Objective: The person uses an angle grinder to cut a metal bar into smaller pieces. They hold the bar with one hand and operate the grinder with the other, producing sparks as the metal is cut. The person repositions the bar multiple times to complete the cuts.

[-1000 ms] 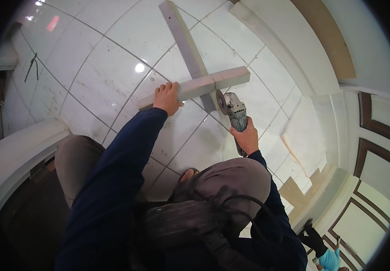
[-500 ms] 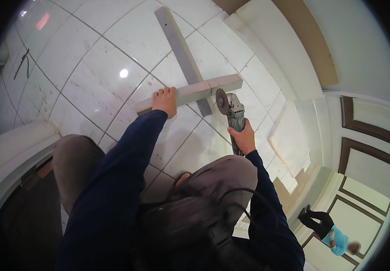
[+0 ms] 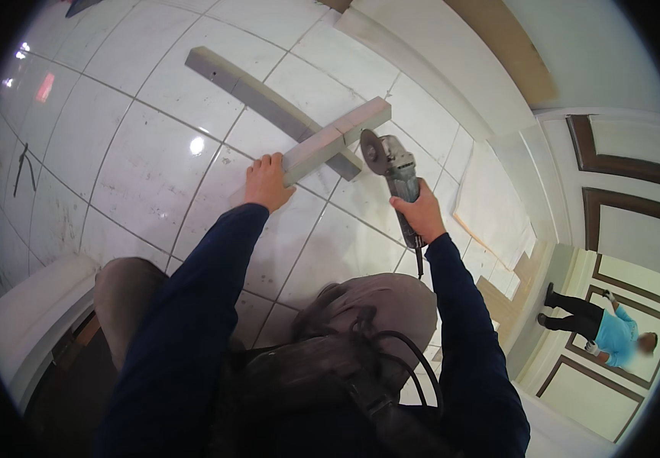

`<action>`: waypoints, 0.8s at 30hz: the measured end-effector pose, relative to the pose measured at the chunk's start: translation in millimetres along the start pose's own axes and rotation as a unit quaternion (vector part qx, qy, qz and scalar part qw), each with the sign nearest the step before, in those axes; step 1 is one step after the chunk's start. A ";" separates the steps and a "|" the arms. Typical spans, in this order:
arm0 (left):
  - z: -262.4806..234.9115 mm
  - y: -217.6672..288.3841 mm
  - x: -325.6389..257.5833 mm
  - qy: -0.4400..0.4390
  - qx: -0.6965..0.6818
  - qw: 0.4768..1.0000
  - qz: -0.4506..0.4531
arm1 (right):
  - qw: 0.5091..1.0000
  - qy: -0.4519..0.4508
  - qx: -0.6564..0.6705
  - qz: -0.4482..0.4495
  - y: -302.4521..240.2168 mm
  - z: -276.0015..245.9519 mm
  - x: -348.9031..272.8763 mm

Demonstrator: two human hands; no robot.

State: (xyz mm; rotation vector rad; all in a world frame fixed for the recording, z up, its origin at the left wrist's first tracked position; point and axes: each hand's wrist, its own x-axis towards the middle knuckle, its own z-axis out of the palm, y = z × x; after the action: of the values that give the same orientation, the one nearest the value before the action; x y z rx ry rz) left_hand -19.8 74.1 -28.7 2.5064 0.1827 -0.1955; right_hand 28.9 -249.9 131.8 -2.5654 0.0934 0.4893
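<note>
My left hand is closed around the near end of a pale grey rectangular bar. This bar slopes up to the right and rests across a second, darker grey bar lying on the floor tiles. A thin dark line crosses the upper bar near its far part. My right hand grips the body of an angle grinder, its cord hanging from the rear. The grinder's round disc stands just right of the upper bar, near the dark line, with a small gap. Whether the disc spins cannot be told.
A white panel edge runs along the upper right. A flat pale sheet lies on the floor to the right. Further off, a person in a light blue shirt stands by panelled walls. A rounded white ledge is at my left.
Both bars sit at a different angle in the picture, partly as the view turned. My left hand is now at the upper bar's end instead of further along it. The grinder stays close beside the bar.
</note>
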 end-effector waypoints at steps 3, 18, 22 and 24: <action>0.3 -3.1 0.7 -0.034 0.011 0.999 -0.036 | 1.000 -0.022 0.008 -0.005 9.6 13.2 9.6; -11.5 4.1 85.9 -0.138 0.183 0.964 0.133 | 0.993 0.060 0.095 0.034 83.4 34.5 -25.3; -37.3 0.5 44.2 -0.138 0.224 0.958 0.113 | 0.984 0.048 0.154 0.078 60.6 13.3 -45.6; -31.8 12.0 11.3 -0.152 0.222 0.953 0.140 | 0.982 0.059 0.158 0.089 69.6 14.7 -64.8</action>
State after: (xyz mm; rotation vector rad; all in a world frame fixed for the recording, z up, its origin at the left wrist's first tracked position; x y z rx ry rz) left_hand -3.5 84.2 1.6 2.8596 -0.3816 -0.5512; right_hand -47.4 -304.3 109.8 -2.2818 0.4136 0.3537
